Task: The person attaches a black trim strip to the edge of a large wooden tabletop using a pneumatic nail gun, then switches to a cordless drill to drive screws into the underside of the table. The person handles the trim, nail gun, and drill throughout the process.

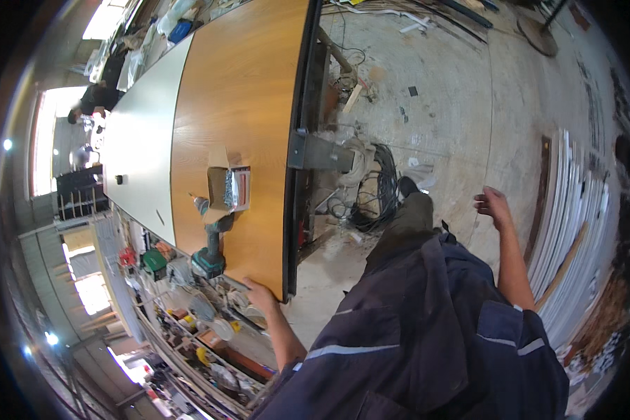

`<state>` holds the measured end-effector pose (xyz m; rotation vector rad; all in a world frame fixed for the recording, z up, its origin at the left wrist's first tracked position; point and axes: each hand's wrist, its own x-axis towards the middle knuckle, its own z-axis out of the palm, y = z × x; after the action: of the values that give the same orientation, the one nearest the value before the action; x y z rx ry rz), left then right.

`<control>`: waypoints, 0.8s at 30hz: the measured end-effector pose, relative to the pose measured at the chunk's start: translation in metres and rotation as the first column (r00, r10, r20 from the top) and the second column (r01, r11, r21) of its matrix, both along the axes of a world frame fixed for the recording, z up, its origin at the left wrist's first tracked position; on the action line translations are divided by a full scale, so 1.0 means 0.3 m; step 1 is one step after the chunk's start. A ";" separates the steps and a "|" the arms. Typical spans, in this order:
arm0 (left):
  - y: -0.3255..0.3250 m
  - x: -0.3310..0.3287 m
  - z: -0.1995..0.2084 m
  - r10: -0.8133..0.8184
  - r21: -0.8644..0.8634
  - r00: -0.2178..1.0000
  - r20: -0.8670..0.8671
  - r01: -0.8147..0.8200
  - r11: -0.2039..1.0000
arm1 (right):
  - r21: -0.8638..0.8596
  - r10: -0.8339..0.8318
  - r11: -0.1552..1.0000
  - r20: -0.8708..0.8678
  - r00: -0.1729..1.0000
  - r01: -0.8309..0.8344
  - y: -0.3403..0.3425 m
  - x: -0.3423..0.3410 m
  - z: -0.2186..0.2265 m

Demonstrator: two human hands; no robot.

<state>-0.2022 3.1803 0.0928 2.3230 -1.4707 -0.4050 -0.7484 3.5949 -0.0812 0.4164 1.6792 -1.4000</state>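
My left hand rests at the near corner of a wood-topped table, one finger stretched along its edge; the other fingers are mostly hidden. Nothing held shows in it. Close by, a teal and black cordless drill lies on the tabletop, its battery toward the edge. An open cardboard box with small metal fasteners, apparently screws, stands beside the drill and hides part of it. Away from the table, over the floor to the right, hangs my right hand, empty, with loosely bent fingers apart.
Coiled black cable lies on the concrete floor by my foot. Long white profiles are stacked at the right. A white panel adjoins the wooden top. Cluttered shelving stands at lower left. Another person is beyond the table.
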 end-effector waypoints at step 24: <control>0.050 -0.227 0.064 0.382 -0.127 0.924 0.005 -0.378 0.917 | -0.578 0.258 0.810 0.205 0.944 -0.095 -1.918 -0.269 0.463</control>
<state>-0.2703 3.1952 0.1119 2.4449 -0.9860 -0.1657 -0.8293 3.0195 0.0578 0.0990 0.9831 -1.5338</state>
